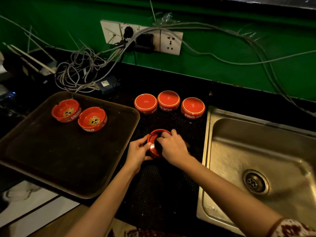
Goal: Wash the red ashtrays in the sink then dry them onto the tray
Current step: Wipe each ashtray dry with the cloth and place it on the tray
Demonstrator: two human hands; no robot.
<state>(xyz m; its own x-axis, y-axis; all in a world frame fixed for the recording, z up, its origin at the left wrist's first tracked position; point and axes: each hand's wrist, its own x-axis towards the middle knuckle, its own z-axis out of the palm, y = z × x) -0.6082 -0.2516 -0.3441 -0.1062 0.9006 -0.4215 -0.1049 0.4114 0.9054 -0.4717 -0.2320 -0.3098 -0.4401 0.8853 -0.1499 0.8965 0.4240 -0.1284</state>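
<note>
My left hand (pixel 137 151) grips a red ashtray (pixel 153 139) by its side, over the black mat between tray and sink. My right hand (pixel 172 146) presses a dark cloth into the ashtray's bowl; the cloth is mostly hidden under my fingers. Two red ashtrays (pixel 66 110) (pixel 92 119) stand upright on the dark tray (pixel 68 159) at the left. Three more red ashtrays (pixel 145 103) (pixel 169 100) (pixel 193 107) lie upside down on the mat behind my hands. The steel sink (pixel 222 159) is at the right.
A black perforated mat (pixel 162 185) covers the counter between the tray and the sink. Tangled grey cables (pixel 77 72), a black adapter (pixel 107 84) and wall sockets (pixel 142 37) crowd the back left against the green wall.
</note>
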